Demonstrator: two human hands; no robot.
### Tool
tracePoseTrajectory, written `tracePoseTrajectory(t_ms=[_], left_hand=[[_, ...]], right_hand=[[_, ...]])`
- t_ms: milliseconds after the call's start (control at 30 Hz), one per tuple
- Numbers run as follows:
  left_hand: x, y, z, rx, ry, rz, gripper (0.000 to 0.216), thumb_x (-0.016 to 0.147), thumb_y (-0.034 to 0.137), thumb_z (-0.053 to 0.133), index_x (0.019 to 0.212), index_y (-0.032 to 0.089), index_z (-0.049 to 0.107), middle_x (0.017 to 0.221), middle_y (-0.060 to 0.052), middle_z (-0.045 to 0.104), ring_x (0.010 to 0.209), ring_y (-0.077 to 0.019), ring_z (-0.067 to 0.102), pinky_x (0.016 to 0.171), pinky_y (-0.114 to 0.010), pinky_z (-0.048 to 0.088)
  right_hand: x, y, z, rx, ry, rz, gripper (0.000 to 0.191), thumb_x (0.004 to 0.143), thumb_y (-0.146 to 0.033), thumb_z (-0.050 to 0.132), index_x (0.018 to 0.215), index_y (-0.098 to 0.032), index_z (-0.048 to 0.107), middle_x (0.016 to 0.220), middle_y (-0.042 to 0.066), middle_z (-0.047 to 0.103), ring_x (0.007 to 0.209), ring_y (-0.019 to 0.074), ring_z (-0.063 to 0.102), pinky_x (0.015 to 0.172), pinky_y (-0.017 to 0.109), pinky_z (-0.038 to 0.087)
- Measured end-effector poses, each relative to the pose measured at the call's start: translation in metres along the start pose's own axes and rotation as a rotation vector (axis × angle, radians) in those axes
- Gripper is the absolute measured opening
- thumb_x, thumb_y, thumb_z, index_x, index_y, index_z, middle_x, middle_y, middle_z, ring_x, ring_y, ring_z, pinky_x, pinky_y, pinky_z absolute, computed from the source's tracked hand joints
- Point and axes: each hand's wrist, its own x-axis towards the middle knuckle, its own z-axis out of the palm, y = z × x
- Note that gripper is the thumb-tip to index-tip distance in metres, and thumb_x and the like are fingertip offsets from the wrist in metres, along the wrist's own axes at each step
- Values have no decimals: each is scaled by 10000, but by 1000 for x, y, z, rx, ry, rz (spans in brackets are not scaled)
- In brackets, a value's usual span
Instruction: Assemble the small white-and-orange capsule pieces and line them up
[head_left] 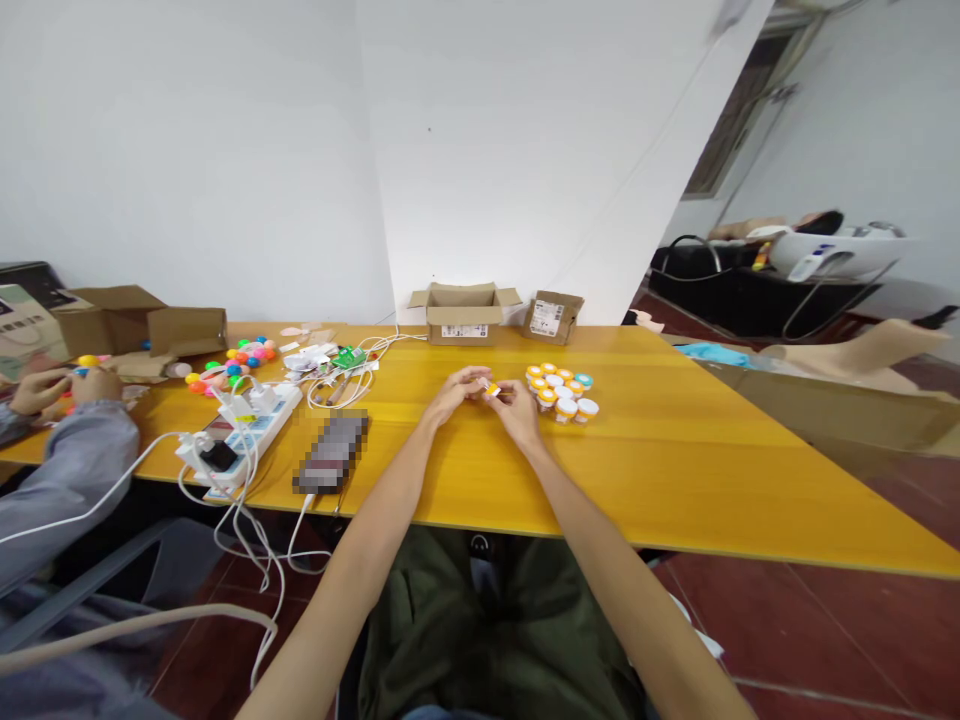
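Both my hands meet over the middle of the yellow table. My left hand and my right hand pinch a small white pot with an orange lid between their fingertips. Just to the right of my right hand stands a cluster of several small pots, most with orange lids, one with a teal lid. My forearms reach in from the bottom of the view.
A power strip with plugs and white cables lies at the left, a blurred phone beside it. Coloured balls and open cardboard boxes sit further back. Another person's hands work at the far left.
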Motion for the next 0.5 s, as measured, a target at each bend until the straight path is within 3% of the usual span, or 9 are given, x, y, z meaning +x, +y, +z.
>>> tracePoseTrajectory(t_ms=[200,400,500], left_hand=[[2,-3,4,100,74,30,307,735,476,744,778,176,699,649,-1,647,642,-134,566,635,-258,455],[0,1,2,69,-17,-9,251,727,350,755,933,208,732,741,6,678,643,-121,590,603,-245,436],[1,0,0,60,3,-4,258,720,327,758,945,204,729,740,3,680,609,-111,582,581,-243,423]], right_hand=[[-2,-1,0,5,-50,-3,365,626,-510,749,811,-250,571,815,30,714,763,248,701,696,389,579],[-1,-2,0,15,-30,-14,363,627,-512,750,804,-252,570,813,37,717,756,246,701,700,393,583],[0,-2,0,-4,-21,-20,358,626,-509,753,802,-252,574,808,37,719,751,248,701,702,397,584]])
